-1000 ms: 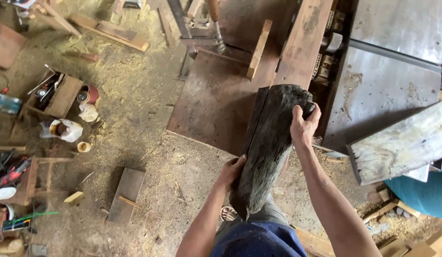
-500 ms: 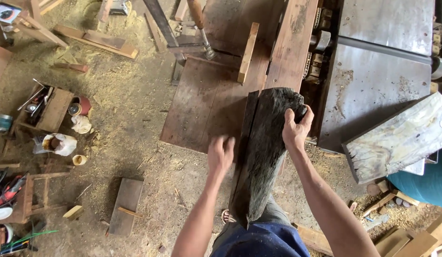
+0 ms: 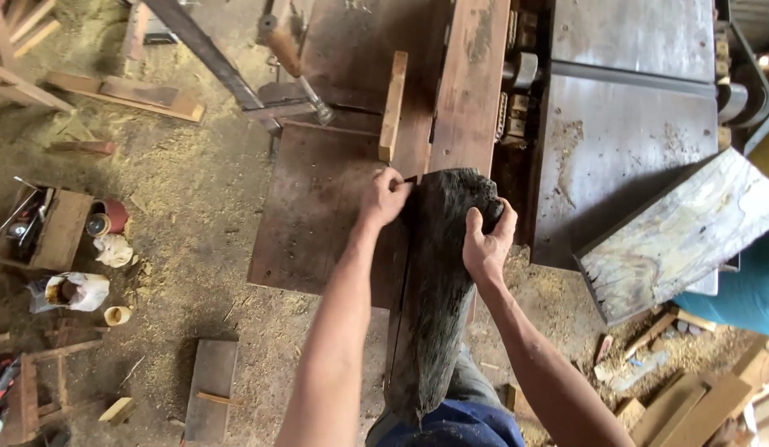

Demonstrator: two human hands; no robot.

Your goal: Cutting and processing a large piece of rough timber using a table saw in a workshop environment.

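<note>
A grey metal machine table [image 3: 624, 157] fills the upper right, with a brown wooden worktop [image 3: 318, 207] to its left above the sawdust-strewn floor [image 3: 177, 240]. Over the worktop's near right corner stands a dark weathered slab [image 3: 438, 281], tilted towards the person. The right hand [image 3: 486, 242] is clamped on its top right edge and the left hand [image 3: 384, 197] pinches its top left corner.

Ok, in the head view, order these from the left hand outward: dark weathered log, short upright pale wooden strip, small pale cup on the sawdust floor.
1. Dark weathered log: touching the left hand.
2. Short upright pale wooden strip: just above.
3. Small pale cup: far left, on the floor.
</note>
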